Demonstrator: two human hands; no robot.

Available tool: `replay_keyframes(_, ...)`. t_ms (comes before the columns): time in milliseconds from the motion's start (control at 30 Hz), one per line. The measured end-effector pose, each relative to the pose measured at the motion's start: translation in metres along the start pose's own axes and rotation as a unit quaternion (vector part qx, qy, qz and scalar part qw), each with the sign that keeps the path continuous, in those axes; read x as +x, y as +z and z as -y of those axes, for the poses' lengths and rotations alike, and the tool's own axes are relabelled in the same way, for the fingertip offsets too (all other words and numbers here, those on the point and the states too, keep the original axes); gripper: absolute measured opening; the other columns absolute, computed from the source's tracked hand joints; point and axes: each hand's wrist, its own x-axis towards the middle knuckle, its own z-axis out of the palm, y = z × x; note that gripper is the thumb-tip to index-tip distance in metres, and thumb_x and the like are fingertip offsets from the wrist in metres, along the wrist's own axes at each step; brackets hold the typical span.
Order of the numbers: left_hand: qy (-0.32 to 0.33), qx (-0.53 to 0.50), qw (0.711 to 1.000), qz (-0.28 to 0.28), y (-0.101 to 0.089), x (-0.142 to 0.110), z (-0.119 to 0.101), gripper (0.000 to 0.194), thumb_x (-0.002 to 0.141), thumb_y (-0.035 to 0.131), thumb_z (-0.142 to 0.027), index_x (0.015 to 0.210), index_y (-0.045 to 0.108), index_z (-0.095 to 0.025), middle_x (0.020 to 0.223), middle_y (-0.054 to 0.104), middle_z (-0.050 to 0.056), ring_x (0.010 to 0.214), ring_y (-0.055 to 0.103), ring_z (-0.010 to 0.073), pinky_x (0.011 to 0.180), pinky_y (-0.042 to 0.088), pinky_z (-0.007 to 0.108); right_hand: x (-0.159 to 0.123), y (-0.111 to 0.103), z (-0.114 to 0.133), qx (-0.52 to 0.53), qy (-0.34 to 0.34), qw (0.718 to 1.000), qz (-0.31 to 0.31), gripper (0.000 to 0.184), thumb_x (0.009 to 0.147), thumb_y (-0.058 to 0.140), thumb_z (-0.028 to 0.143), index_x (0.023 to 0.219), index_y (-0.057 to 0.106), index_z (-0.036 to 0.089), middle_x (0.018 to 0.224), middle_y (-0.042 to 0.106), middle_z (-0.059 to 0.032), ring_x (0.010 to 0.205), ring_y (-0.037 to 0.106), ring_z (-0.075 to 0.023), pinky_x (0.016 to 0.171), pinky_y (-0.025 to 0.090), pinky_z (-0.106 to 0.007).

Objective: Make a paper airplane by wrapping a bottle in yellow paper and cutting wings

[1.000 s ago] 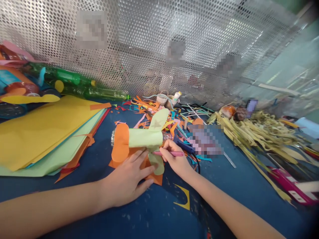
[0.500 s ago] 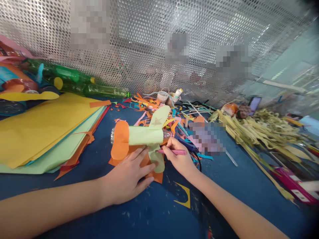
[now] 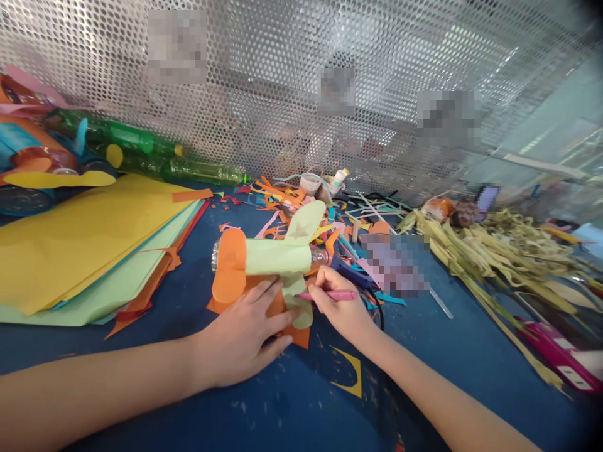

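1. Paper-wrapped bottle (image 3: 277, 256), lying on its side on the blue table (image 3: 188, 402) in front of the person, neck toward the right. Pale green paper covers its middle; an orange paper piece (image 3: 230, 267) sits near its base.
2. Upper green wing (image 3: 306, 223), angled away from the person and bearing a star-like mark. Lower green wing (image 3: 294, 307), pointing toward the person above an orange sheet (image 3: 302, 338), which probably serves as backing.
3. Left hand (image 3: 245, 329), laid palm down with fingers loosely spread, closed around nothing. Its fingers touch the orange sheet and the lower wing's edge, presumably to steady the work.
4. Right hand (image 3: 342, 307), pinched narrowly on a pink pen (image 3: 338, 295) in a writing grip. The tip meets the lower wing, or nearly so; exact contact cannot be told. Holding the pen low on its barrel likely favours fine control.
5. Surroundings: paper scraps (image 3: 276, 198) beyond the bottle; a stack of coloured paper (image 3: 94, 238) to the left; a yellow offcut (image 3: 355, 376) near the right forearm.
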Motion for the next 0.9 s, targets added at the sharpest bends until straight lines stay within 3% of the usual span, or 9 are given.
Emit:
replay_keyframes(133, 0.000, 0.001, 1.000, 0.000, 0.000, 0.000, 0.000, 0.035, 0.092, 0.043, -0.037, 0.122, 0.056, -0.025, 0.146, 0.034, 0.013, 0.135, 0.028, 0.0355, 0.105, 0.035, 0.052, -0.001, 0.003, 0.003, -0.024, -0.025, 0.999, -0.001, 0.023, 0.079, 0.050, 0.017, 0.063, 0.034, 0.022, 0.055, 0.038, 0.0069, 0.051, 0.038, -0.0095, 0.051, 0.031, -0.022)
replay_keyframes(900, 0.000, 0.019, 1.000, -0.009, 0.001, 0.000, -0.001, 0.036, 0.092, 0.043, -0.037, 0.123, 0.056, -0.026, 0.142, 0.040, 0.012, 0.133, 0.033, 0.0348, 0.103, 0.037, 0.052, 0.011, 0.001, -0.010, -0.008, -0.025, 1.000, 0.007, 0.021, 0.084, 0.050, 0.024, 0.068, 0.037, 0.022, 0.059, 0.039, 0.0069, 0.053, 0.039, -0.0097, 0.052, 0.031, -0.023)
